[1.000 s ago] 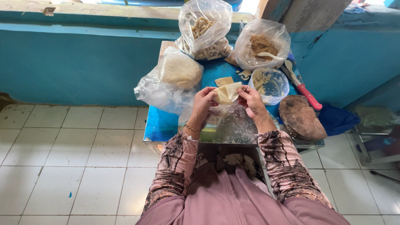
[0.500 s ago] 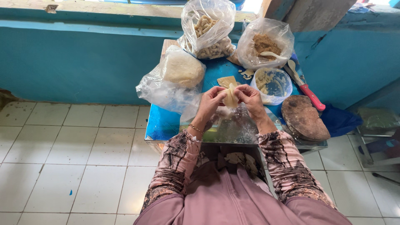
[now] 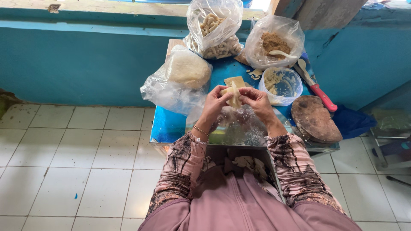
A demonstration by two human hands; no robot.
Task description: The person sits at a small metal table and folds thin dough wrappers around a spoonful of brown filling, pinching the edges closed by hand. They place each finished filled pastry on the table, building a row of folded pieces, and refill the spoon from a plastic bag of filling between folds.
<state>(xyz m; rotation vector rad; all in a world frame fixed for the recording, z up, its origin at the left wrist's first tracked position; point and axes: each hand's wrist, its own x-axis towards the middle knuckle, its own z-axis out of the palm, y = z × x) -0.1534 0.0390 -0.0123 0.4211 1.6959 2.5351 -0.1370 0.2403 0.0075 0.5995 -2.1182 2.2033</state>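
Observation:
Both hands meet over the small blue table (image 3: 167, 126). My left hand (image 3: 215, 104) and my right hand (image 3: 256, 102) pinch one pale dough wrapper (image 3: 234, 97) between their fingertips, folding it. A flat wrapper (image 3: 235, 81) lies on the table just behind them. Under my wrists sits a crumpled clear plastic bag (image 3: 239, 124). A clear bowl of pale filling (image 3: 280, 85) stands right of my right hand.
A bag of pale dough (image 3: 182, 70) lies at left, a bag of folded pieces (image 3: 216, 30) at the back, a bag of brown crumbs with a spoon (image 3: 274, 42) beside it. A red-handled knife (image 3: 319, 92) and a round wooden board (image 3: 314, 117) are at right. A turquoise wall stands behind; white tiles cover the floor.
The wrapper was held open and flat a second ago; now both hands have closed in on it and folded it together.

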